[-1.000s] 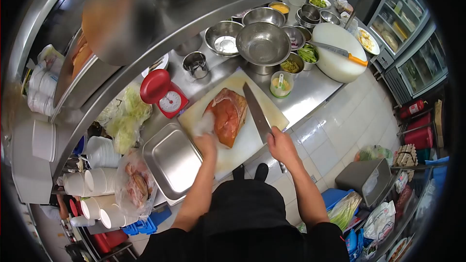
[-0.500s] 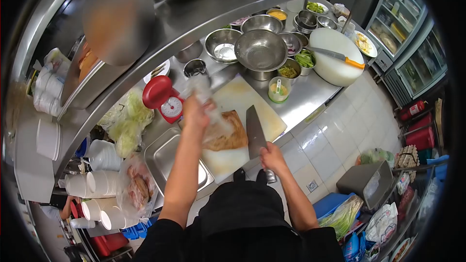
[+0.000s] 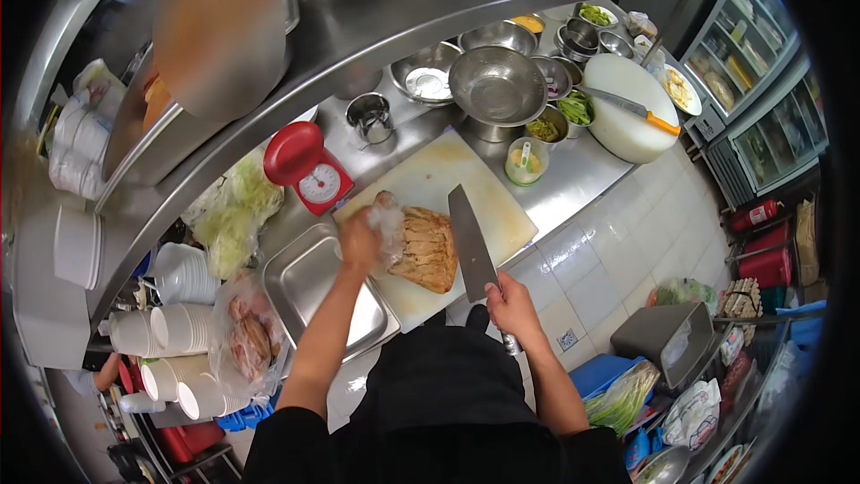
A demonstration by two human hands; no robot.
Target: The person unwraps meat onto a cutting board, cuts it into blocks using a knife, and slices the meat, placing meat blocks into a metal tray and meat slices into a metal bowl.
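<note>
A browned slab of cooked meat (image 3: 425, 249) lies on the white cutting board (image 3: 488, 184), its ridged, paler face up. My left hand (image 3: 360, 237) is closed at the meat's left end, with crumpled clear plastic (image 3: 389, 226) between its fingers and the meat. My right hand (image 3: 511, 303) grips the handle of a broad cleaver (image 3: 472, 246). The blade stands just right of the meat, over the board, and points away from me. Left of the board sits a steel tray (image 3: 313, 273), partly behind my left forearm.
A red scale (image 3: 309, 166) stands behind the tray. Several steel bowls (image 3: 498, 85) fill the back of the counter. A knife (image 3: 627, 105) rests on a round white block (image 3: 618, 139). Overhead runs a steel shelf (image 3: 376, 22). Bagged meat (image 3: 253, 341) and stacked tubs (image 3: 188, 327) are at left.
My left hand has come down and left onto the meat. The meat's smooth brown side was up before; now its ridged side shows. The cleaver stays beside it in my right hand.
</note>
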